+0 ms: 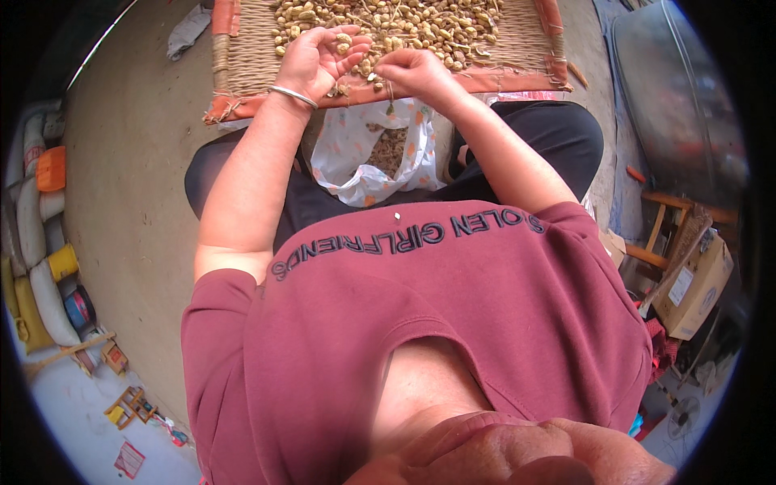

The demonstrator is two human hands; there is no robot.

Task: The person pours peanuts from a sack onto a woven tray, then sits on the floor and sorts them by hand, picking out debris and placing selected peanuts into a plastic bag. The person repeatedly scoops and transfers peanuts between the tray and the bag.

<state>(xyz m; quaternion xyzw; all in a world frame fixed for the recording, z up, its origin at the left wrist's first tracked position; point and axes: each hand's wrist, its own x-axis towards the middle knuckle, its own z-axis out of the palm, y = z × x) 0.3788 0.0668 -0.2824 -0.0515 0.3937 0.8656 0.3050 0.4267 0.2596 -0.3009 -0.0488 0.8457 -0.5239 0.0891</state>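
Unshelled peanuts (436,27) lie heaped on a woven tray (245,60) with red-orange edging. My left hand (321,60), a metal bangle at its wrist, is palm up over the tray's near side. A few peanuts (343,41) rest in it, its fingers loosely curled. To its right, my right hand (409,70) is above the near edging, thumb and forefinger brought together; whether something small is between them cannot be told. Just left of those fingertips is a small pale piece (371,77). A thin stem hangs over the edge below.
Between my knees stands a patterned white plastic bag (357,182) with brown debris (389,151) inside. Filled sacks (51,303) line the far left. At right are a large glossy curved object (679,97), a wooden chair (652,254) and a cardboard box (694,288).
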